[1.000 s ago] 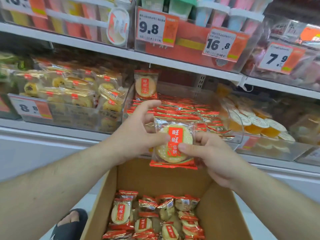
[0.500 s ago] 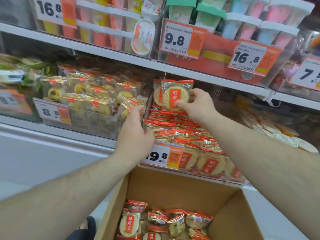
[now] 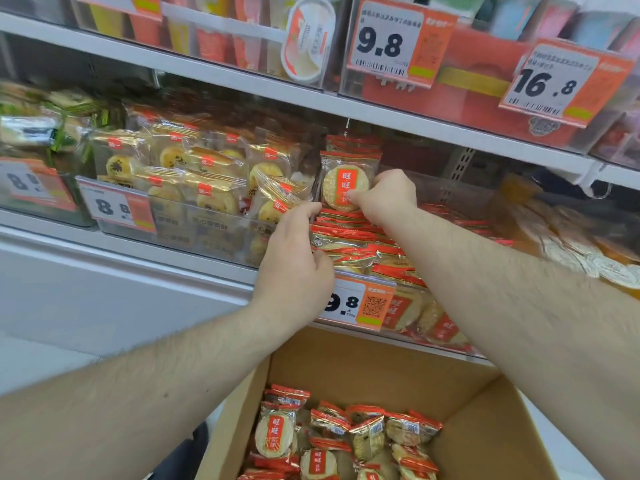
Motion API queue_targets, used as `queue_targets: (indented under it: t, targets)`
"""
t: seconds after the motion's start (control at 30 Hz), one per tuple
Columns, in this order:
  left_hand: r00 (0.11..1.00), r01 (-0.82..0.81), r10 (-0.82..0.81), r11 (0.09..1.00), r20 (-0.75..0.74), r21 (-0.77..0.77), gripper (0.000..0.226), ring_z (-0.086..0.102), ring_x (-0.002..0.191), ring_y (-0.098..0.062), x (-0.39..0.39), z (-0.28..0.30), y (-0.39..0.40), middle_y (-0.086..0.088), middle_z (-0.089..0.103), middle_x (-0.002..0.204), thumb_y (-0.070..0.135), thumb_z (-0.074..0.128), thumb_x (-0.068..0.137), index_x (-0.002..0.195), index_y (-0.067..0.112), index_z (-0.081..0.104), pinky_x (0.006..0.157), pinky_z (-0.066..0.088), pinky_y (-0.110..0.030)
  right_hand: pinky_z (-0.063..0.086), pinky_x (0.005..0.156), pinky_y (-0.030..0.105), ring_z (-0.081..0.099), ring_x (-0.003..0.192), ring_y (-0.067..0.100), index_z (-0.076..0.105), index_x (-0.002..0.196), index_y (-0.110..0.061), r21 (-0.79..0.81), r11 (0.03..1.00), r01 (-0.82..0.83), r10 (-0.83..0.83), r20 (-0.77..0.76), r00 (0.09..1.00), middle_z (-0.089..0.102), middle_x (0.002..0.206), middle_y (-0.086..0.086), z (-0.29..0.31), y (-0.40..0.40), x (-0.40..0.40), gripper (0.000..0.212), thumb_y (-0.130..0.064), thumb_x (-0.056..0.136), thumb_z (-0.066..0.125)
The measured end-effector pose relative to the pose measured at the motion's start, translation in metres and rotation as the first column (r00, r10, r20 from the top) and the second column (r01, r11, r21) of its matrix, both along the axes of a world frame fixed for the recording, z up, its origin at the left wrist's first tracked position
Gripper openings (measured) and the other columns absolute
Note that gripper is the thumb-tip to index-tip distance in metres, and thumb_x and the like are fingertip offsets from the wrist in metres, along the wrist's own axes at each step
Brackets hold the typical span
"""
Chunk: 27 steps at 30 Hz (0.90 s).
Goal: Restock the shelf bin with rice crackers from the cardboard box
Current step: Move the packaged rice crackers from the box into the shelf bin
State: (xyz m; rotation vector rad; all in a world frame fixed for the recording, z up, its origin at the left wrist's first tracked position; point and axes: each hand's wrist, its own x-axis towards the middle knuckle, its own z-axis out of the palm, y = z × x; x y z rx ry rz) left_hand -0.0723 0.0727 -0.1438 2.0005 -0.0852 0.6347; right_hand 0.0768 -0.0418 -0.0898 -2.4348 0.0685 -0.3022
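cardboard box (image 3: 460, 386) below the shelf bin (image 3: 450, 194).
your right hand (image 3: 384, 197) pinches an upright rice cracker pack (image 3: 344, 183); left hand (image 3: 294, 261) fingers grip stacked packs (image 3: 349, 237).

Two hands, left hand (image 3: 294, 258) and right hand (image 3: 384, 195), one cardboard box (image 3: 478, 427), one rice cracker pack (image 3: 344, 183) held upright, four price tags legible (a fifth blurred at far left), loose packs in bin and box too many to count.

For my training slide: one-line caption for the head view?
Right hand stands a rice cracker pack upright in the shelf bin.
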Motion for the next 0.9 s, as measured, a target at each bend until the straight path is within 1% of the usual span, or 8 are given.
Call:
queue_targets:
  t: [0.17, 0.37, 0.47, 0.53, 0.63, 0.73, 0.83, 0.9]
  targets:
    - [1.000, -0.004, 0.004, 1.000, 0.002, 0.030, 0.055, 0.030, 0.121, 0.006, 0.001, -0.001, -0.002, 0.016, 0.037, 0.131, 0.001, 0.049, 0.093, 0.143, 0.020, 0.036, 0.103, 0.026, -0.014, 0.044, 0.051, 0.025, 0.060, 0.071, 0.014, 0.057, 0.092, -0.012, -0.076, 0.996, -0.037, 0.030, -0.092, 0.995, 0.062, 0.086, 0.000, 0.010, 0.004, -0.005, 0.027, -0.033, 0.087, 0.072]
    - [1.000, 0.000, 0.001, 0.999, -0.018, 0.043, 0.055, 0.037, 0.128, -0.007, -0.001, 0.003, 0.000, 0.007, 0.042, 0.139, 0.004, 0.050, 0.091, 0.141, 0.021, 0.036, 0.111, 0.036, -0.034, 0.053, 0.074, 0.035, 0.063, 0.088, 0.019, 0.060, 0.112, -0.010, 0.041, 0.992, -0.119, 0.125, -0.194, 0.973, 0.065, 0.103, 0.005, 0.016, -0.004, -0.016, 0.026, -0.026, 0.092, 0.066]
    - [0.969, -0.132, 0.049, 0.930, 0.241, 0.344, 0.050, 0.031, 0.134, -0.023, -0.005, 0.002, 0.004, -0.007, 0.035, 0.142, 0.016, 0.053, 0.087, 0.135, 0.013, 0.040, 0.114, 0.028, -0.040, 0.050, 0.079, 0.036, 0.058, 0.092, 0.018, 0.056, 0.122, -0.007, 0.085, 0.990, -0.116, 0.129, -0.172, 0.977, 0.059, 0.102, 0.000, 0.017, -0.013, -0.028, 0.043, -0.031, 0.089, 0.071]
    - [0.913, -0.168, -0.045, 0.864, 0.405, 0.474, 0.049, 0.037, 0.126, -0.029, -0.008, -0.001, 0.004, -0.010, 0.038, 0.133, 0.021, 0.054, 0.082, 0.128, 0.012, 0.041, 0.107, 0.028, -0.040, 0.050, 0.077, 0.035, 0.057, 0.087, 0.016, 0.056, 0.123, -0.002, 0.056, 0.993, -0.105, 0.112, -0.145, 0.983, 0.059, 0.095, 0.000, 0.019, -0.021, -0.038, 0.052, -0.036, 0.087, 0.073]
    - [0.894, -0.093, -0.174, 0.830, 0.413, 0.551, 0.049, 0.044, 0.117, -0.029, -0.016, -0.005, -0.001, -0.012, 0.047, 0.124, 0.021, 0.055, 0.080, 0.126, 0.013, 0.041, 0.098, 0.033, -0.040, 0.048, 0.082, 0.034, 0.057, 0.096, 0.019, 0.056, 0.127, -0.003, -0.016, 0.995, -0.095, 0.093, -0.119, 0.988, 0.062, 0.110, 0.002, 0.019, -0.033, -0.062, 0.057, -0.041, 0.087, 0.069]
    - [0.883, -0.052, -0.278, 0.744, 0.379, 0.666, 0.043, 0.052, 0.107, -0.028, -0.025, -0.006, -0.008, -0.010, 0.059, 0.114, 0.022, 0.052, 0.079, 0.121, 0.013, 0.048, 0.091, 0.033, -0.039, 0.049, 0.086, 0.032, 0.061, 0.105, 0.020, 0.063, 0.121, -0.014, -0.078, 0.996, -0.049, 0.054, 0.064, 0.996, 0.067, 0.109, 0.000, 0.012, -0.045, -0.094, 0.040, -0.037, 0.088, 0.064]
    - [0.864, 0.065, -0.430, 0.613, 0.263, 0.788, 0.030, 0.061, 0.084, -0.027, -0.034, -0.007, -0.016, -0.003, 0.065, 0.090, 0.022, 0.053, 0.075, 0.102, 0.013, 0.063, 0.076, 0.042, -0.038, 0.047, 0.071, 0.029, 0.057, 0.075, 0.011, 0.065, 0.089, -0.020, -0.048, 0.994, -0.102, 0.113, 0.419, 0.901, 0.059, 0.072, -0.011, -0.012, -0.058, -0.141, 0.005, -0.023, 0.086, 0.061]
    - [0.840, 0.240, -0.538, 0.472, 0.062, 0.848, 0.026, 0.063, 0.075, -0.027, -0.041, -0.015, -0.022, -0.003, 0.066, 0.083, 0.023, 0.053, 0.073, 0.094, 0.013, 0.066, 0.067, 0.050, -0.034, 0.041, 0.059, 0.030, 0.049, 0.059, 0.013, 0.062, 0.075, -0.017, -0.002, 0.983, -0.184, 0.152, 0.570, 0.807, 0.052, 0.059, -0.006, -0.040, -0.066, -0.171, 0.006, -0.015, 0.081, 0.063]
